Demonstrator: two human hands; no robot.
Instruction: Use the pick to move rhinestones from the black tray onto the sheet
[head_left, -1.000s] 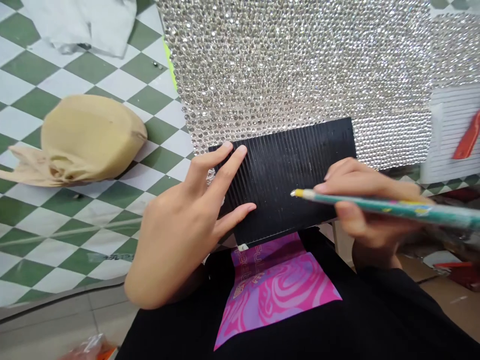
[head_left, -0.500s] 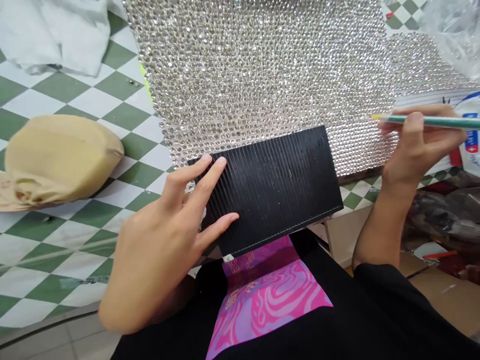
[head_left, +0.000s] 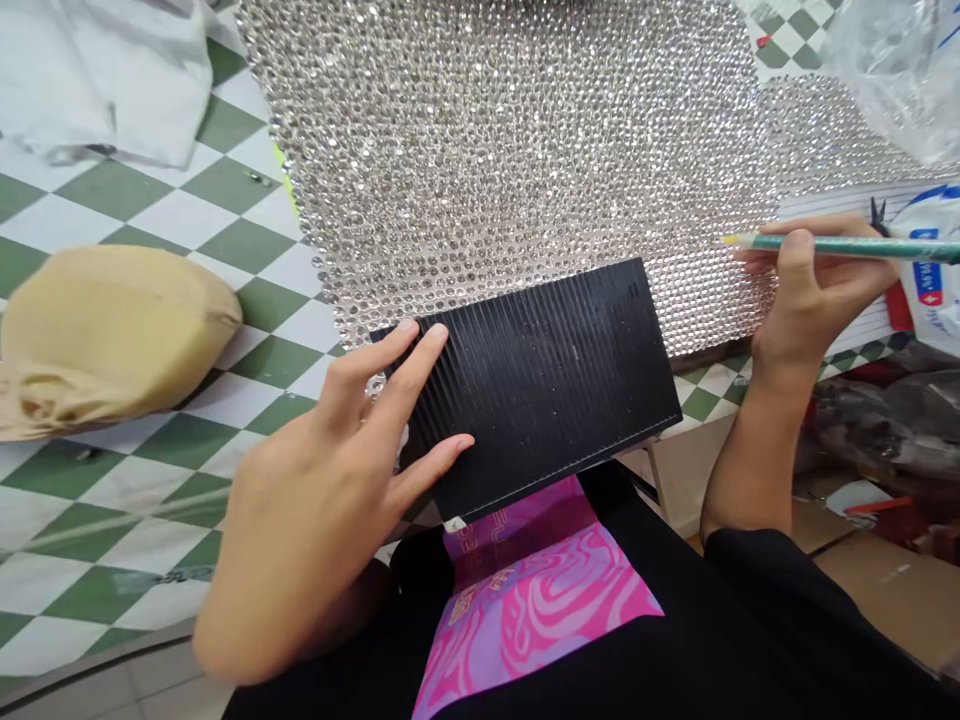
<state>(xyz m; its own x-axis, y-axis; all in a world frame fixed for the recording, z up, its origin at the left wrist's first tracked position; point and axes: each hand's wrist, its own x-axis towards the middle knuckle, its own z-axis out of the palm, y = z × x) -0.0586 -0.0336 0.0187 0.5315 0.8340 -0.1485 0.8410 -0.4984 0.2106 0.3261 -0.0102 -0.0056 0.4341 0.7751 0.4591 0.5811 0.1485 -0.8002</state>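
My left hand [head_left: 330, 470] lies on the left end of a black ribbed panel [head_left: 547, 380], with its thumb and two fingers spread on the top face; the other fingers are hidden. The panel has a stitched lower edge and overhangs the table's front. Its upper edge overlaps a glittering rhinestone sheet [head_left: 510, 140]. My right hand [head_left: 817, 280] is closed around a green pencil [head_left: 847, 246] with a yellow tip. That tip points left, over the right part of the sheet; I cannot tell if it touches.
A beige cloth-covered pad [head_left: 120, 335] and white cloth [head_left: 112, 80] lie left on the checkered table [head_left: 240, 200]. At right are clear plastic [head_left: 892, 70] and a white-and-blue packet [head_left: 930, 270]. A pink-purple patterned sheet [head_left: 555, 610] hangs over my lap.
My right hand and the pencil have moved slightly left in view. The whole scene has shifted a little with the camera. My left hand stays on the panel.
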